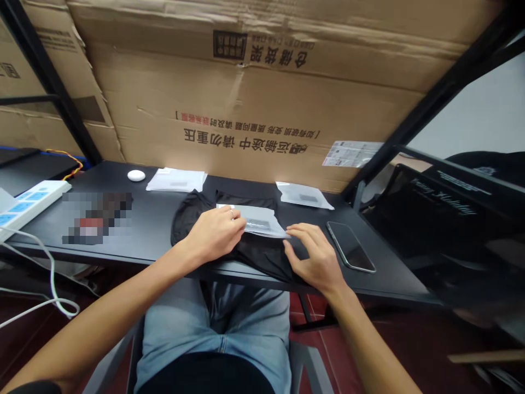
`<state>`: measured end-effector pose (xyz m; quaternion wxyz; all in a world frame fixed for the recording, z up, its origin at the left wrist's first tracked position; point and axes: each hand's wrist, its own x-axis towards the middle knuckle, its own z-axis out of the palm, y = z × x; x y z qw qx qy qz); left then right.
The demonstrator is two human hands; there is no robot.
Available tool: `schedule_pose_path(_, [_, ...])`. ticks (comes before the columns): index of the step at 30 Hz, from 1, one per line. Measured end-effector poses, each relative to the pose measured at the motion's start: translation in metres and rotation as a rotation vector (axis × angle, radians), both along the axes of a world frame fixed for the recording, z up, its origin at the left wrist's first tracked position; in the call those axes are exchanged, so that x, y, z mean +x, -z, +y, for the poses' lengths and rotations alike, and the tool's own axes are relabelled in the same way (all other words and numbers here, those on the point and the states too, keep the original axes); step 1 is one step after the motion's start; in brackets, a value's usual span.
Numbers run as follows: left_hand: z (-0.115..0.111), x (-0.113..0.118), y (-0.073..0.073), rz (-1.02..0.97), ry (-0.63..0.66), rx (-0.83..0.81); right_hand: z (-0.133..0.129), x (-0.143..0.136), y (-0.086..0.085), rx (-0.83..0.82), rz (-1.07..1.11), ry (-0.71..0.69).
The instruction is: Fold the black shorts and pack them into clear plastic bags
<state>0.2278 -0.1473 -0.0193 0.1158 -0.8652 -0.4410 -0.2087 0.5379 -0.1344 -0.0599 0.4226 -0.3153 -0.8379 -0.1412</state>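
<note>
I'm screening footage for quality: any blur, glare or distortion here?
In the head view, the left hand and right hand look fairly sharp, with faint glints on the white packet between them; the head view also smears toward the lower right, shows the black post at left steeply slanted, perhaps wide-angle distortion, and has a pixelated patch on the desk.

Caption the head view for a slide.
Left hand and right hand at opposite ends of a white packet over dark cloth, a phone lying nearby on the desk.
</note>
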Motion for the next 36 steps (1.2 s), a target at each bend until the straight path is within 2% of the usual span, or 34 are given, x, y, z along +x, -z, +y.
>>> schedule_pose_path(2, [0.002,0.000,-0.004,-0.111,-0.010,-0.055,-0.007,-0.012,-0.006,0.077,-0.056,-0.082])
schedule_pose_path(5, [0.006,0.001,-0.009,-0.247,-0.017,-0.093,-0.011,-0.039,-0.012,0.087,-0.235,-0.176])
schedule_pose_path(9, [0.006,0.004,-0.016,-0.303,-0.040,-0.078,-0.001,-0.076,-0.018,-0.026,-0.409,-0.051])
schedule_pose_path(11, [0.003,0.003,-0.017,-0.304,-0.155,-0.113,0.003,-0.089,-0.022,-0.176,-0.515,0.058])
schedule_pose_path(14, [0.003,-0.004,-0.015,-0.307,-0.446,-0.268,0.004,-0.101,-0.030,-0.385,-0.676,0.223])
schedule_pose_path(16, [0.007,-0.010,-0.012,-0.319,-0.524,-0.384,0.004,-0.104,-0.032,-0.427,-0.753,0.272])
schedule_pose_path(17, [0.009,-0.013,-0.010,-0.335,-0.504,-0.432,0.005,-0.104,-0.033,-0.422,-0.780,0.271])
schedule_pose_path(20, [0.016,-0.019,-0.008,-0.434,-0.339,-0.533,0.014,-0.099,-0.035,-0.359,-0.780,0.224])
schedule_pose_path(24, [0.028,-0.025,-0.015,-0.688,-0.162,-0.623,0.032,-0.081,-0.045,-0.251,-0.569,0.066])
schedule_pose_path(28, [0.043,-0.045,-0.035,-0.891,-0.064,-0.647,0.040,-0.066,-0.058,-0.089,-0.219,-0.175])
schedule_pose_path(32, [0.058,-0.077,-0.055,-0.944,-0.123,-0.511,0.037,-0.070,-0.066,-0.063,0.245,-0.321])
schedule_pose_path(34, [0.068,-0.095,-0.060,-0.963,-0.179,-0.416,0.037,-0.075,-0.070,-0.110,0.513,-0.354])
schedule_pose_path(36, [0.083,-0.116,-0.060,-1.022,-0.231,-0.323,0.040,-0.076,-0.073,-0.146,0.694,-0.395])
